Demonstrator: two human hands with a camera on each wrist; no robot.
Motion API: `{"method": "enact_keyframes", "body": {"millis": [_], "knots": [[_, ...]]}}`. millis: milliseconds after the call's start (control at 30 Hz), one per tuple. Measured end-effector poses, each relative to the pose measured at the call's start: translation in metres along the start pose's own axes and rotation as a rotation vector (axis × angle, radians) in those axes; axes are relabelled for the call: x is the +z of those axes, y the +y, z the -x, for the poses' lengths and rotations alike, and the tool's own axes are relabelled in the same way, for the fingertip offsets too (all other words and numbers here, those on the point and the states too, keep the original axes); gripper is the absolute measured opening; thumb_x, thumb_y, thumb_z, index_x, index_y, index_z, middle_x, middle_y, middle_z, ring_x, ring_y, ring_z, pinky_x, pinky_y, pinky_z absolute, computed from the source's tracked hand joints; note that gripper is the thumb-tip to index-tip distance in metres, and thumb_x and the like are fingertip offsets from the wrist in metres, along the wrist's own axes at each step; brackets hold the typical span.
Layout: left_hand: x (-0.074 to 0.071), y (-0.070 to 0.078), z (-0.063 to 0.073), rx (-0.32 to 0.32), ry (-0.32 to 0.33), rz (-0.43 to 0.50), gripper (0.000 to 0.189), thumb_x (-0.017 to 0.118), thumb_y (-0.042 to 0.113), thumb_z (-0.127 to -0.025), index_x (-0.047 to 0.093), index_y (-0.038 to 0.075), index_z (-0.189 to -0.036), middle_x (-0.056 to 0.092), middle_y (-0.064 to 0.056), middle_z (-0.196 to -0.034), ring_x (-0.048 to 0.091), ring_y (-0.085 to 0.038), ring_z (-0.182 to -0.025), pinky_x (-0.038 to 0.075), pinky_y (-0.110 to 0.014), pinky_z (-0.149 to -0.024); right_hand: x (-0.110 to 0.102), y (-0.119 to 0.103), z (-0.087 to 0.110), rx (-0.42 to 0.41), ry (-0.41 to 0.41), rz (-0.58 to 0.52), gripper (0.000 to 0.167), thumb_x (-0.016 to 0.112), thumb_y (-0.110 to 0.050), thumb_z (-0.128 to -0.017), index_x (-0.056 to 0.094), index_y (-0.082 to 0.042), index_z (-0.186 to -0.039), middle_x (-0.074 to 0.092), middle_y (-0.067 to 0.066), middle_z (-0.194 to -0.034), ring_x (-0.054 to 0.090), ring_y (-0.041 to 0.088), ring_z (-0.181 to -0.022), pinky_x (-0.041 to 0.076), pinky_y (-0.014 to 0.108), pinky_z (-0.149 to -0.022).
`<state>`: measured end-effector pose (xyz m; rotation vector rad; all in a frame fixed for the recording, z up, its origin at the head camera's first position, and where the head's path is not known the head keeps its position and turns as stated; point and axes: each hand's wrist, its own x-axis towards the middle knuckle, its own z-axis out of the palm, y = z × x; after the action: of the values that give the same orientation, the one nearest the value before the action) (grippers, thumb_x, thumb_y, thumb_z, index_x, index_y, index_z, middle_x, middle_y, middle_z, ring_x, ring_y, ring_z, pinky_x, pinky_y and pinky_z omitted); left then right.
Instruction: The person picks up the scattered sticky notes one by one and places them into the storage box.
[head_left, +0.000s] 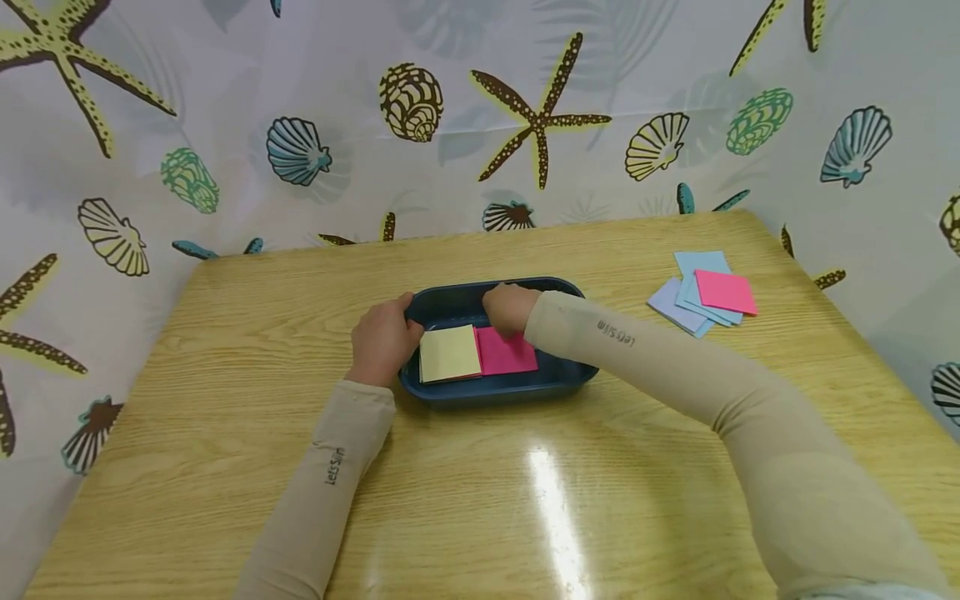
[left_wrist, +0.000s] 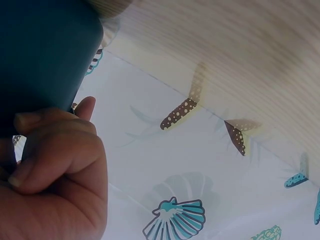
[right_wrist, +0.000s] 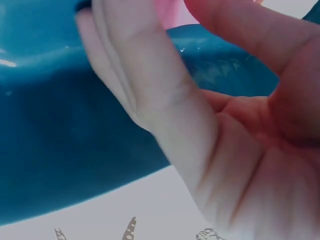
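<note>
A dark blue oblong tray (head_left: 495, 392) with rounded ends stands on the table. Inside it, a stack of pale yellow sticky notes (head_left: 450, 354) lies at the left, with pink sticky notes (head_left: 510, 357) right beside it. My left hand (head_left: 382, 337) grips the tray's left end, thumb at the rim; the left wrist view shows its curled fingers (left_wrist: 65, 155) against the outer wall. My right hand (head_left: 512, 308) reaches into the tray and holds the pink notes. Pink shows between thumb and fingers (right_wrist: 145, 60) in the right wrist view, but the fingertips are hidden.
Right of the tray, a loose pile of light blue notes (head_left: 701, 262), a lilac note (head_left: 672, 304) and a pink note (head_left: 726, 292) lies on the wooden table (head_left: 285, 333). A cloth (head_left: 337, 50) printed with shells and starfish hangs behind and at the sides.
</note>
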<state>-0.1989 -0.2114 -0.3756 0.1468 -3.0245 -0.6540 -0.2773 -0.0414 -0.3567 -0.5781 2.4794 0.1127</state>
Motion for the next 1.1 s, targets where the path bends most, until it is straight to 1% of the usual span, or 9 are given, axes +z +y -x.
{"method": "enact_keyframes", "body": {"millis": [200,400,500,600,700,833,933,1000,1100], "knots": [[0.002,0.0,-0.001,0.012,0.017,0.004,0.052,0.057,0.007,-0.087,0.053,0.007,-0.139,0.054,-0.009,-0.059,0.033,-0.017,-0.048,0.025,-0.028,-0.043,0.0,-0.001,0.009,-0.028,0.055,-0.007,0.03,0.058,-0.002,-0.089,0.063,0.0,-0.118,0.062,0.011,-0.092,0.05,0.015,-0.062,0.043,0.024,-0.055],[0.002,0.0,0.0,0.004,0.013,0.009,0.052,0.058,0.007,-0.087,0.053,0.007,-0.139,0.054,-0.008,-0.06,0.036,-0.017,-0.05,0.027,-0.028,-0.044,-0.005,0.002,0.017,-0.109,0.14,-0.058,0.035,0.068,-0.015,-0.088,0.062,0.002,-0.117,0.065,0.013,-0.102,0.062,0.019,-0.075,0.053,0.031,-0.07],[0.002,-0.001,0.002,-0.003,0.014,0.014,0.052,0.058,0.007,-0.087,0.053,0.006,-0.138,0.053,-0.008,-0.059,0.037,-0.017,-0.05,0.027,-0.028,-0.044,-0.017,0.008,0.029,-0.177,0.217,-0.125,0.028,0.069,-0.02,-0.089,0.065,0.003,-0.103,0.066,0.013,-0.087,0.065,0.019,-0.066,0.052,0.03,-0.067],[0.002,-0.002,0.003,-0.005,0.021,0.014,0.051,0.058,0.007,-0.086,0.054,0.006,-0.138,0.05,-0.007,-0.056,0.036,-0.016,-0.048,0.026,-0.027,-0.043,-0.034,0.021,0.046,-0.191,0.303,-0.233,0.022,0.064,-0.019,-0.092,0.066,0.003,-0.096,0.064,0.012,-0.074,0.064,0.02,-0.056,0.05,0.028,-0.061],[0.001,-0.004,0.003,-0.006,0.021,0.015,0.051,0.057,0.007,-0.087,0.054,0.006,-0.138,0.048,-0.006,-0.055,0.034,-0.016,-0.047,0.025,-0.027,-0.043,-0.047,0.044,0.055,-0.141,0.39,-0.357,0.023,0.06,-0.018,-0.095,0.065,0.004,-0.101,0.065,0.015,-0.082,0.067,0.023,-0.064,0.051,0.027,-0.06],[0.001,-0.005,0.004,-0.01,0.018,0.014,0.051,0.056,0.007,-0.087,0.054,0.006,-0.138,0.047,-0.005,-0.053,0.034,-0.015,-0.046,0.025,-0.027,-0.043,-0.058,0.089,0.059,-0.021,0.485,-0.471,0.027,0.054,-0.015,-0.098,0.06,0.008,-0.11,0.066,0.024,-0.096,0.069,0.029,-0.077,0.054,0.032,-0.064],[0.001,-0.005,0.003,-0.008,0.018,0.012,0.05,0.057,0.007,-0.087,0.054,0.006,-0.137,0.05,-0.007,-0.055,0.035,-0.016,-0.046,0.025,-0.027,-0.043,-0.058,0.129,0.061,0.071,0.569,-0.452,0.027,0.052,-0.013,-0.097,0.061,0.011,-0.106,0.066,0.026,-0.096,0.067,0.034,-0.082,0.053,0.04,-0.074],[0.001,-0.005,0.002,-0.011,0.013,0.011,0.05,0.057,0.008,-0.088,0.053,0.005,-0.138,0.055,-0.009,-0.059,0.037,-0.017,-0.047,0.027,-0.028,-0.043,-0.053,0.155,0.06,0.141,0.608,-0.416,0.026,0.053,-0.012,-0.097,0.062,0.012,-0.09,0.064,0.025,-0.085,0.064,0.034,-0.071,0.051,0.043,-0.073],[0.002,-0.004,0.001,-0.023,0.0,0.009,0.051,0.058,0.01,-0.088,0.053,0.006,-0.138,0.06,-0.011,-0.067,0.042,-0.019,-0.05,0.029,-0.029,-0.045,-0.041,0.192,0.063,0.232,0.616,-0.349,0.03,0.054,-0.011,-0.095,0.06,0.014,-0.081,0.062,0.032,-0.087,0.059,0.033,-0.064,0.049,0.047,-0.069]]}}
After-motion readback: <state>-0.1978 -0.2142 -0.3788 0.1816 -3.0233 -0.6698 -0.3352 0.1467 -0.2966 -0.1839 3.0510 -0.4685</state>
